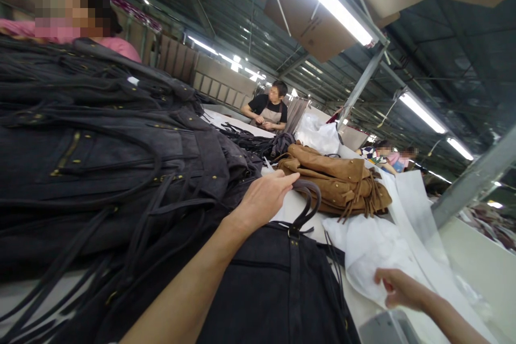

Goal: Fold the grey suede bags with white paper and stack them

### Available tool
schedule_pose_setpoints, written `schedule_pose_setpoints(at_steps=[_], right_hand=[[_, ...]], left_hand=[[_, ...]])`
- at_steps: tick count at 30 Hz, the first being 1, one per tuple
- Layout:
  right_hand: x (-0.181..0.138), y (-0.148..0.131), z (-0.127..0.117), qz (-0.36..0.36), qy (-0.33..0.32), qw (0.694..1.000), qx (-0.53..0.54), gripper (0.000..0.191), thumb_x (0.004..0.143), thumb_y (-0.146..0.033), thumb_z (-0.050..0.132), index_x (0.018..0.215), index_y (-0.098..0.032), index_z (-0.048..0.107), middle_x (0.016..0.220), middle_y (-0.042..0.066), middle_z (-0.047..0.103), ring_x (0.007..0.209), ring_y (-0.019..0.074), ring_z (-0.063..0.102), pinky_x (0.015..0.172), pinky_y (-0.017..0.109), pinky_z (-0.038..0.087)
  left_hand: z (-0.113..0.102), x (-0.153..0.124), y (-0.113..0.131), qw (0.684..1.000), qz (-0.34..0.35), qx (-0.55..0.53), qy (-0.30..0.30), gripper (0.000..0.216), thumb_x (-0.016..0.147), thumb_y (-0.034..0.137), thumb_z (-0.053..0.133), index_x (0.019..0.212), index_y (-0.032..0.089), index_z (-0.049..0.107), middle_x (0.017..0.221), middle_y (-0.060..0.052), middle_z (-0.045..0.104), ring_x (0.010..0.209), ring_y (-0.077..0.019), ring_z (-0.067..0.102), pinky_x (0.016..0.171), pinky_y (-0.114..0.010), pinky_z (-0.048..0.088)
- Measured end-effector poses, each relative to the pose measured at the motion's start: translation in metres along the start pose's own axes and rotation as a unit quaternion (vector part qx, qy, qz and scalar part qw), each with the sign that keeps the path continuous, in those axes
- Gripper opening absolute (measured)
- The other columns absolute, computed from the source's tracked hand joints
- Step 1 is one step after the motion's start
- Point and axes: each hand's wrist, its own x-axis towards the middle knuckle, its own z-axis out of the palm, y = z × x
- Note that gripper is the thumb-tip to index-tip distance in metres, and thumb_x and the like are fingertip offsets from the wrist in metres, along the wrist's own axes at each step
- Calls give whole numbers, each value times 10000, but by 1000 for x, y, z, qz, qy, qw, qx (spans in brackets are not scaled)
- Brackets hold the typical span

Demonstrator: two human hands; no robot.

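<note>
My left hand (269,197) is closed on the dark handle (312,199) of a black bag (262,285) with a buckled strap and a zip line. The bag lies flat on the white table in front of me. At the lower right, my right hand (399,287) hovers over white wrapping material (371,250), its fingers bent and apart with nothing visible between them. Just below that hand stands a greyish see-through box (385,328), cut off by the frame edge. Beyond the left hand lies a brown fringed bag (326,180).
A large pile of black bags (100,156) with trailing straps fills the left side. Dark straps (262,142) lie farther back, near crumpled white plastic (318,134). A person in an apron (270,110) works across the table. A metal post (475,180) rises at right.
</note>
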Motion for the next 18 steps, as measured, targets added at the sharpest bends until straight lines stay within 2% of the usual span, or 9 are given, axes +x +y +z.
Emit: schedule_pose_setpoints(at_steps=[2,5,8,10,11,13,15,18], right_hand=[[0,4,-1,10,-8,1000,17,308,488,-52,559,724,-222,658,655,-32,611,639,171,575,577,249,380],[0,3,-2,13,7,999,31,177,469,-39,533,547,-196,559,601,-21,579,618,179,561,574,263,382],[0,-4,-14,-17,35,998,51,120,571,-107,552,630,-208,581,753,7,633,747,192,585,695,282,434],[2,-12,-30,-46,35,994,96,77,692,-228,567,737,-215,628,867,21,660,850,202,592,796,292,438],[3,-18,-40,-52,26,990,129,125,736,-308,569,768,-210,640,868,24,663,859,208,591,806,300,436],[5,-36,-59,-50,11,979,199,270,762,-454,580,765,-191,642,790,24,654,800,212,582,752,311,433],[5,-63,-73,-55,22,965,254,347,759,-521,596,714,-178,615,711,18,624,732,193,560,698,306,419],[0,-127,-75,-89,17,922,376,362,818,-537,565,722,-188,553,673,1,602,658,153,562,660,284,432]], left_hand=[[0,0,0,1000,-3,2,1,390,965,202,362,1315,205,535,1031,-65,612,955,-179,600,872,-271,465],[0,0,-1,1000,-9,9,-1,388,974,216,349,1314,211,537,1012,-63,611,922,-179,602,837,-271,470],[0,0,0,1000,-12,12,2,385,976,215,348,1312,209,537,1003,-61,612,913,-185,603,815,-276,469],[0,-1,1,1000,-11,12,4,383,975,214,355,1312,211,535,1006,-59,613,909,-187,604,802,-274,466],[0,-1,1,1000,-11,12,6,380,973,215,360,1311,214,535,1006,-58,613,902,-187,603,794,-272,465],[0,-2,1,1000,-14,13,6,376,971,214,367,1305,219,540,991,-55,612,878,-183,603,776,-267,462],[0,-4,0,1000,-18,13,8,376,971,209,360,1298,220,546,973,-54,611,868,-181,602,775,-266,461],[0,-6,0,1000,-20,15,4,379,963,203,372,1301,211,542,975,-58,611,882,-188,600,794,-274,462]])
